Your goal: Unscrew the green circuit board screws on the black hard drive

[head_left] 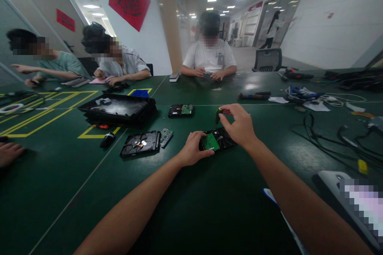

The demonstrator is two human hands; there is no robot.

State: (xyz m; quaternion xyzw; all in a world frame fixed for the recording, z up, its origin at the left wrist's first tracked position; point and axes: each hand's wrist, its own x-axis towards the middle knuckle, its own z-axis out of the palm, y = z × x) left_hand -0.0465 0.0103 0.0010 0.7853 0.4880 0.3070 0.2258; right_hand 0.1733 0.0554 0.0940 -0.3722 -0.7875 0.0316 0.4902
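Observation:
On the green table in front of me lies a hard drive (220,139) with its green circuit board facing up. My left hand (194,148) grips its left end, thumb along the near edge and fingers over the far side. Above the drive, my right hand (239,123) is closed around the handle of a screwdriver (218,116), dark green with a yellow band. The screwdriver stands roughly upright; its tip is too small to make out. To the left lies another hard drive (140,143) beside a loose circuit board (166,137). A further hard drive (180,110) sits farther back.
Black trays (119,105) are stacked at the left, near a small black object (107,140). Cables (335,139) and a phone-like white device (344,191) lie at the right. A person (209,55) sits opposite, and two more sit at the left. Another hand (10,153) rests at the left edge.

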